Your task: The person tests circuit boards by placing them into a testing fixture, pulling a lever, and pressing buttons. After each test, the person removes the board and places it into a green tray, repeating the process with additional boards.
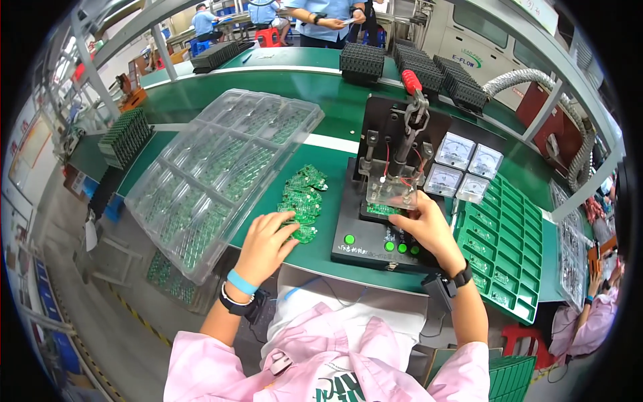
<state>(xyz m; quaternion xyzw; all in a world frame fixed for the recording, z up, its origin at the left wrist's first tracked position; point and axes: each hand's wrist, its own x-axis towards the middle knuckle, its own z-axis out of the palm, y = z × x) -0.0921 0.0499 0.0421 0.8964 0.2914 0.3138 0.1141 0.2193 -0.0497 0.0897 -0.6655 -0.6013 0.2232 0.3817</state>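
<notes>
My left hand [270,242] rests at the near end of a loose pile of small green circuit boards [301,201]. Its fingers are spread and lie against the nearest boards. My right hand [432,228] reaches into a black test fixture [351,224], thumb and fingers at the right end of a green circuit board [382,210] seated there. Above that board is a clear plastic press plate [388,193] with red wires, under a toggle clamp with a red handle [411,82]. Some fingertips are hidden by the plate. Green buttons [390,246] line the fixture's front.
Left of the pile, a clear compartment tray [194,181] holds many boards. Several analog meters [457,151] stand right of the fixture, beside a green tray [499,268] with some boards. Black racks [362,61] line the far side. Co-workers are across the bench and at the far right.
</notes>
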